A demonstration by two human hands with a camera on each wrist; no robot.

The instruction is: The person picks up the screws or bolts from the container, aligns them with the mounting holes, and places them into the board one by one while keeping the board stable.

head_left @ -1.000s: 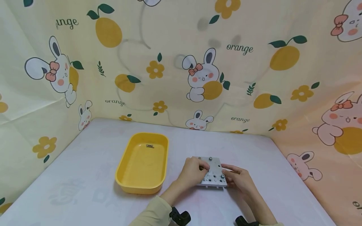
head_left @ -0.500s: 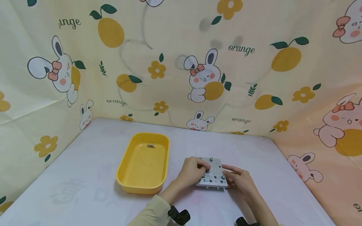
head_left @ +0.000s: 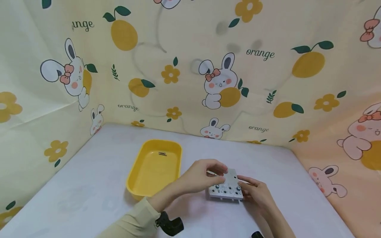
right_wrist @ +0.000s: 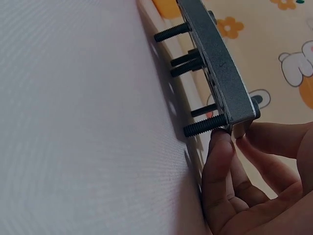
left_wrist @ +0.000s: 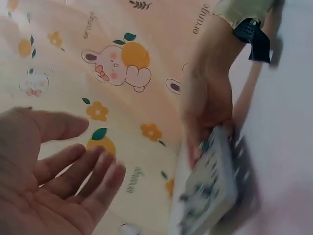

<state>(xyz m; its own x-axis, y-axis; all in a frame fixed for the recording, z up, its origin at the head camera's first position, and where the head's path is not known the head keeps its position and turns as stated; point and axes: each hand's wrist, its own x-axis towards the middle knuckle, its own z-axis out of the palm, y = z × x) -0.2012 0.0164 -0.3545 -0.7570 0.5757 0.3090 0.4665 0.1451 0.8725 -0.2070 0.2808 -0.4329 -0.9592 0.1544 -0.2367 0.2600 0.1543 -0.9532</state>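
Observation:
A small grey metal plate (head_left: 227, 188) studded with several screws sits on the white table in front of me. My right hand (head_left: 253, 191) pinches its right corner between thumb and fingers (right_wrist: 230, 147). In the right wrist view, black screw shanks (right_wrist: 200, 128) stick out of the plate's (right_wrist: 220, 73) underside toward the table. My left hand (head_left: 218, 170) hovers just above the plate's far left part. The left wrist view shows that hand (left_wrist: 63, 171) with its palm bare and fingers loosely spread, holding nothing. That view also shows the plate (left_wrist: 210, 191), blurred, with the right hand (left_wrist: 205, 107) on it.
A yellow plastic tray (head_left: 131, 185) stands left of the plate with one small metal piece (head_left: 162, 153) at its far end. Printed cloth walls close the table on three sides. A black camera mount (head_left: 169, 224) sits on my left wrist.
My left hand has come off the plate's left side and risen above it. The right hand keeps its hold on the plate's right corner.

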